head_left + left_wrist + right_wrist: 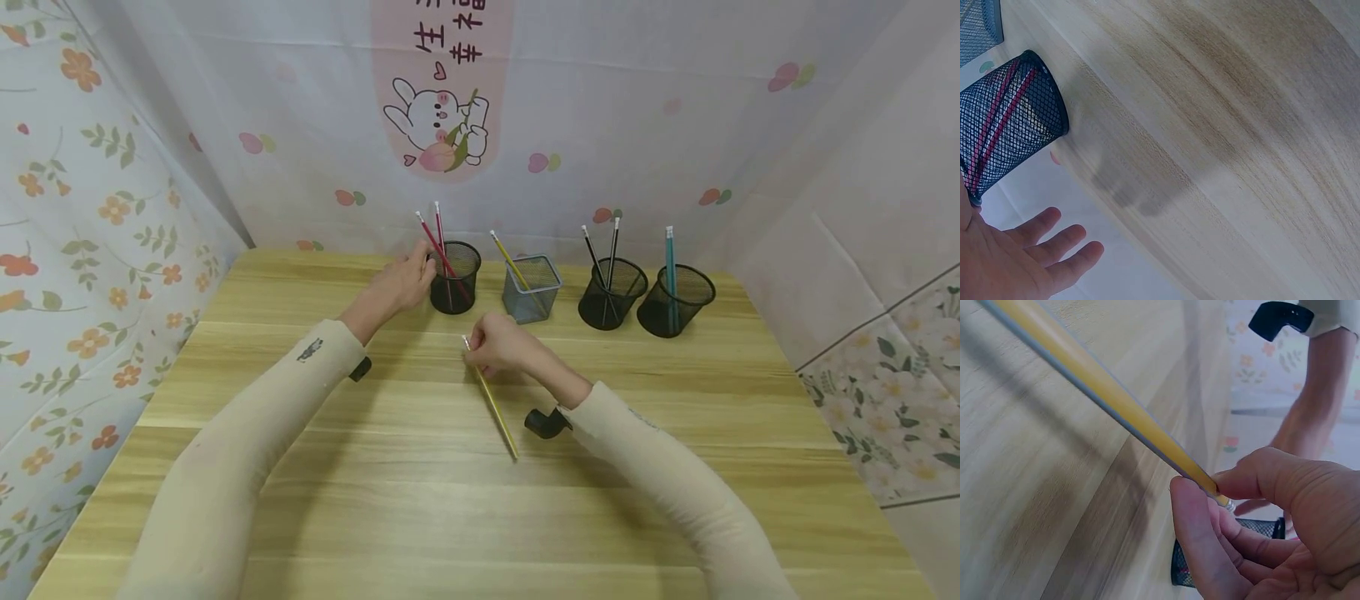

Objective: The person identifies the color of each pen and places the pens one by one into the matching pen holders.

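Observation:
My right hand (501, 343) pinches a yellow pencil (497, 410) between thumb and fingertips, close to its eraser end. The pencil slants over the table; the right wrist view shows the yellow pencil (1110, 403) with grey edges. My left hand (397, 283) is at the left side of a round black mesh pencil cup (452, 292), which holds two red pencils (438, 242). In the left wrist view three fingers (1063, 247) stretch out away from the mesh cup (1016, 112); the thumb and index finger are mostly hidden near its rim.
Right of that cup stands a square grey mesh holder (531, 292) with a yellow pencil. Farther right are a black mesh cup (612, 296) with two black pencils and another mesh cup (675, 304) with blue-green pencils. A printed curtain (600, 125) hangs behind the wooden table (420, 517).

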{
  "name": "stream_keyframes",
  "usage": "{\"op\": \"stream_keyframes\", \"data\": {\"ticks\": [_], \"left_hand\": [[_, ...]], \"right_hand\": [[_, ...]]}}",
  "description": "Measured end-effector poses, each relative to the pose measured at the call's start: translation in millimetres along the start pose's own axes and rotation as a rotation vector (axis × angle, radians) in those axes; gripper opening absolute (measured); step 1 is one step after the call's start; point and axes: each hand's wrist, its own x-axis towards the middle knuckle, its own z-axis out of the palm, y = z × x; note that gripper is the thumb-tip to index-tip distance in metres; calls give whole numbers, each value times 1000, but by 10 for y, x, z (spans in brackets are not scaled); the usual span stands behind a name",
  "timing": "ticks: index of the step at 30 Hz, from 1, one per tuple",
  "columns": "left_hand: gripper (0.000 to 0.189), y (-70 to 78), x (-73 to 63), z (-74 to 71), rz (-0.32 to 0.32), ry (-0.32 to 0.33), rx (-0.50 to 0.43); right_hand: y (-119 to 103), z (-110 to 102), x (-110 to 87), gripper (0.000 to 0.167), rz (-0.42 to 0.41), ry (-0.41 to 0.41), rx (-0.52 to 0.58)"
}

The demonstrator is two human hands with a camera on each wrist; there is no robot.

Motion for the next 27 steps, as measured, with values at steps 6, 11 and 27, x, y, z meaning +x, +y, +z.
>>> {"op": "stream_keyframes", "data": {"ticks": [6,11,27], "left_hand": [[36,7,-8,0,8,-4,0],[36,0,-9,0,17,-2,-10],[35,-10,8,18,7,-1,-3]], "right_hand": [[35,-67,-64,6,-16,15,14],[27,-128,-103,5,-30,27,0],[13,-347,-175,4,-72,113,61]]}}
